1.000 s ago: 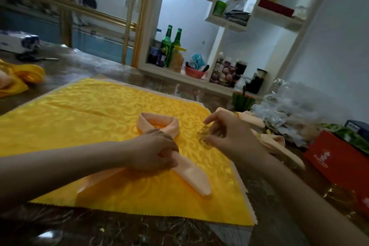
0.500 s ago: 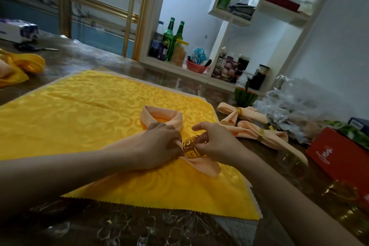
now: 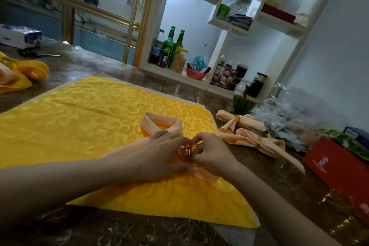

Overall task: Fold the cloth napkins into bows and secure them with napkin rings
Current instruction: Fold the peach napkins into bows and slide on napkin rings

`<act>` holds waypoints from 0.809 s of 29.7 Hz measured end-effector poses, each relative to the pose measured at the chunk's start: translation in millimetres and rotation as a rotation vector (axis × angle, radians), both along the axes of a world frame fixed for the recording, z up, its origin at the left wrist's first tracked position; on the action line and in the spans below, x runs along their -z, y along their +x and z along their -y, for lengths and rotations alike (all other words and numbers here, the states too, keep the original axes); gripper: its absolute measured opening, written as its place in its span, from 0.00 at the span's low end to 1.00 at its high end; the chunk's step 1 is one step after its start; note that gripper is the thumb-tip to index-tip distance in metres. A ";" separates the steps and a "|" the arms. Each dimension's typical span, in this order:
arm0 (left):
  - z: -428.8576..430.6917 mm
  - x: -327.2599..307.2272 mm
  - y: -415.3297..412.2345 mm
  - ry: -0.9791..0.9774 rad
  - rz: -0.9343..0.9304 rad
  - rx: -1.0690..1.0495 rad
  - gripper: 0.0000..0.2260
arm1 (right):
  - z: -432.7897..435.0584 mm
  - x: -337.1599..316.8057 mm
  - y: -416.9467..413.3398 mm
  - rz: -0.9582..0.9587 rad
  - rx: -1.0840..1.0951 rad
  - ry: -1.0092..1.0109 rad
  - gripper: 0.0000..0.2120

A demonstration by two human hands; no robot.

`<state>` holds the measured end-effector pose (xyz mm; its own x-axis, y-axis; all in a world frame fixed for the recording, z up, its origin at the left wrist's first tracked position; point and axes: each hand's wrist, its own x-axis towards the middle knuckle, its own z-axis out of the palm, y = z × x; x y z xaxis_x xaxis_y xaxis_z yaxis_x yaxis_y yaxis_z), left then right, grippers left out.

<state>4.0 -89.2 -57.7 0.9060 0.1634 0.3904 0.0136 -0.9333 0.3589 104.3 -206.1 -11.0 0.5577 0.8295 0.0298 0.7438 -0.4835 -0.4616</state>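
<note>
Right grip: the right hand [image 3: 213, 156] pinches the gold napkin ring [image 3: 188, 152] between thumb and curled fingers, narrow and loaded. The ring sits at the fingertips on the hand's left side, directly between the two hands.

Left grip: the left hand [image 3: 161, 154] lies over the crossing of the peach napkin [image 3: 161, 124], fingers bent down onto the gathered cloth and tips meeting the ring. It appears to pinch the crossing. The tips are partly masked by the ring, so this is a reading, not a certainty.

Governing relation: the napkin's loop lies beyond both hands, toward the far edge of the tabletop [image 3: 89, 66]. Its two tails run back toward the near edge, one under the left forearm and one emerging under the right hand. The long axis therefore runs far to near, and the ring stands at the crossing. The right hand is nearer the ring; the left is nearer the loop.

Judgement: the ring is at the point of being worked over the gathered middle. The next move calls for the left grip to hold the gather tight.

Surroundings: the work rests on a yellow cloth [image 3: 79, 122], near that cloth's right edge. Two finished bows [image 3: 245, 122] lie on the tabletop just beyond that edge.
</note>
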 end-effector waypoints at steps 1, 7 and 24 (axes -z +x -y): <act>-0.2 -0.8 -0.2 -0.010 0.014 -0.001 0.26 | 1.1 1.4 -0.2 -0.008 0.018 0.027 0.15; -3.9 0.8 -1.0 -0.031 0.060 0.019 0.23 | 6.2 8.1 -9.6 0.001 0.025 0.194 0.20; -5.3 4.7 -0.8 -0.030 0.202 0.037 0.23 | 10.2 -22.2 2.2 -0.574 0.297 0.222 0.11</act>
